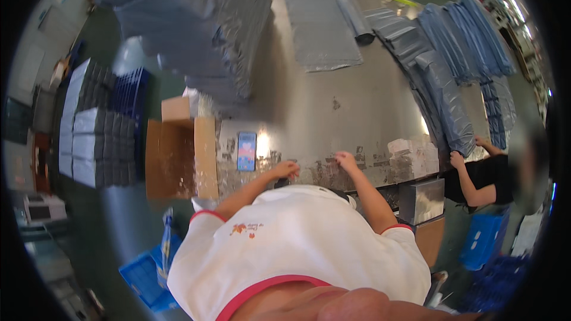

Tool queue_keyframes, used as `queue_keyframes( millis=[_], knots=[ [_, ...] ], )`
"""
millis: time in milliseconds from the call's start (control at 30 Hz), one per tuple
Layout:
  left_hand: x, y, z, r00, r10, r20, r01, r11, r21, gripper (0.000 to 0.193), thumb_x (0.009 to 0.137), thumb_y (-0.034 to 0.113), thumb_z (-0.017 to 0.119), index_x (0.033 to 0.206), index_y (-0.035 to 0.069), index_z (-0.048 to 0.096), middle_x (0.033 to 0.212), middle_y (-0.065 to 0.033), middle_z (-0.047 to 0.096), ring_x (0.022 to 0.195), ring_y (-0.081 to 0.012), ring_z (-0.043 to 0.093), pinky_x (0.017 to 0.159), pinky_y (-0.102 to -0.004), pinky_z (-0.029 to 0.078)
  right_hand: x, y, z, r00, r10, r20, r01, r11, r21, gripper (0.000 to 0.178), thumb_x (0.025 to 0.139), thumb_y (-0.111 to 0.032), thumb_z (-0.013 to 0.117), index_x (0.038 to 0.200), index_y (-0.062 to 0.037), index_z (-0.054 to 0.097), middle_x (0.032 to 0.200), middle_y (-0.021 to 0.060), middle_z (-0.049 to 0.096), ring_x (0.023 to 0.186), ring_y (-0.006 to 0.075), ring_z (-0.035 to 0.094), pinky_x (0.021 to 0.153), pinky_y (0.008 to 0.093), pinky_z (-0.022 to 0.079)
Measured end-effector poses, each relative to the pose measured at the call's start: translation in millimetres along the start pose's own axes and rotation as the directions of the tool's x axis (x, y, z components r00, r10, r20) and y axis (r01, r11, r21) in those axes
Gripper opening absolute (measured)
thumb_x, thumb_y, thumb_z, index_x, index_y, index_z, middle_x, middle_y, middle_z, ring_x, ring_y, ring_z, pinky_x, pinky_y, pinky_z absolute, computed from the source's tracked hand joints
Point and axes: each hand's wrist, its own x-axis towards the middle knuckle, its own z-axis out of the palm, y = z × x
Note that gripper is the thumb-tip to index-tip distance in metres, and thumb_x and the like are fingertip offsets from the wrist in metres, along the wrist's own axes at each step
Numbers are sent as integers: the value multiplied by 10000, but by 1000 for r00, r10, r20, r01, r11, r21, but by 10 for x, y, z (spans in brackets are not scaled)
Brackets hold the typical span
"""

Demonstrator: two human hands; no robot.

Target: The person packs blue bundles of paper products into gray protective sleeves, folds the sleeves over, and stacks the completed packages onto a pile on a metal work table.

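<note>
Both my hands are over the front edge of a worn metal-topped table (309, 107). My left hand (286, 169) has its fingers curled in; what they hold, if anything, is too small to make out. To its right, a short gap away, my right hand (345, 160) is closed with bent fingers, and its contents cannot be seen either. A phone (247, 151) with a lit screen lies on the tabletop, nearest my left hand. Stacks of small white paper pieces (410, 157) stand to the right of my right hand.
A tall grey plastic-wrapped pile (190, 30) rises at the back left, above an open cardboard box (172, 157). A flat grey plastic sheet (321, 27) lies at the back. Grey plastic bundles (443, 95) line the right side, where another person's hands (457, 159) touch them.
</note>
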Motion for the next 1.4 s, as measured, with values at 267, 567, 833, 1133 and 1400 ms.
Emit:
queue_keyframes(
  millis=[267,567,833,1133,1400],
  knots=[
    [190,-10,7,909,-301,-287,184,911,-370,649,796,547,308,699,-35,579,641,-174,595,460,-223,578,334,-237,378,581,-740,-53,898,-432,-82,278,701,-657,346,719,-120,487,1058,-53,475,1153,169,403,1035,299,396,841,366,348],
    [211,99,92,815,-458,-356,294,855,-428,771,729,659,280,597,-45,564,576,-163,580,423,-225,560,341,-257,389,1885,-1502,-210,819,-562,113,348,331,-877,395,784,-120,387,1178,-95,365,1311,139,186,1177,310,233,904,450,270],
    [101,352,176,725,-537,-431,338,823,-455,719,737,632,328,529,-23,541,531,-137,567,365,-199,521,351,-262,416,2872,-1918,-156,797,-578,173,340,194,-920,301,757,-134,415,1030,-34,497,1356,91,117,1238,275,136,949,465,200],
    [47,475,181,701,-551,-453,376,825,-422,696,742,614,352,522,-18,542,502,-125,558,348,-187,507,331,-256,385,3096,-2172,-255,834,-484,267,442,294,-847,264,731,-119,423,912,2,573,1282,102,301,1178,235,283,955,395,216],
    [61,426,197,726,-489,-483,317,862,-396,702,753,594,357,560,-51,559,529,-154,561,371,-206,520,352,-283,423,1558,-1693,289,868,-245,433,489,268,-830,306,750,-130,414,986,15,543,1274,125,302,1165,259,292,946,413,212]
  ],
)
